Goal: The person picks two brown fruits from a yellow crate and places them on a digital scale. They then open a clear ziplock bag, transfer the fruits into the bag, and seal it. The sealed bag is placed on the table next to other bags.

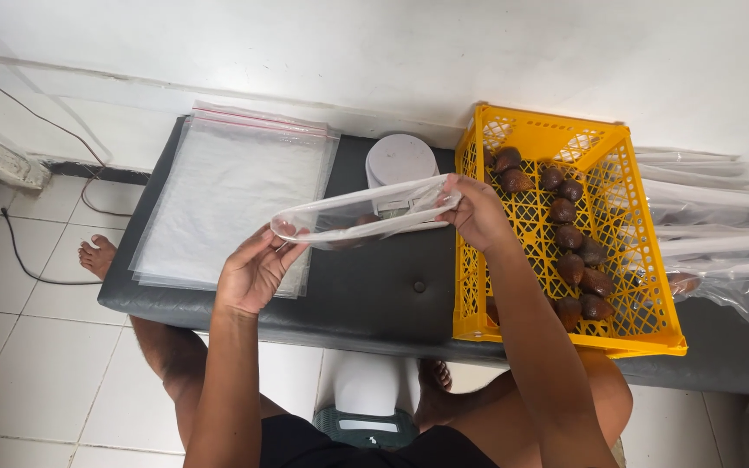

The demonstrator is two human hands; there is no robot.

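Observation:
Both hands hold a clear plastic bag [366, 217] stretched above the black padded bench [374, 295]. My left hand [253, 269] pinches its near-left edge; my right hand [478, 212] grips its right end. A dark brown fruit shows through the bag's middle. Behind the bag stands a small white scale [400, 160], partly hidden by it. To the right, a yellow plastic crate [643, 295] holds several brown scaly fruits [569, 236].
A stack of empty clear zip bags [227, 191] lies on the bench's left part. Filled clear bags [721, 251] lie right of the crate. My bare feet rest on the white tiled floor, beside a cable [19, 251] and a white wall behind.

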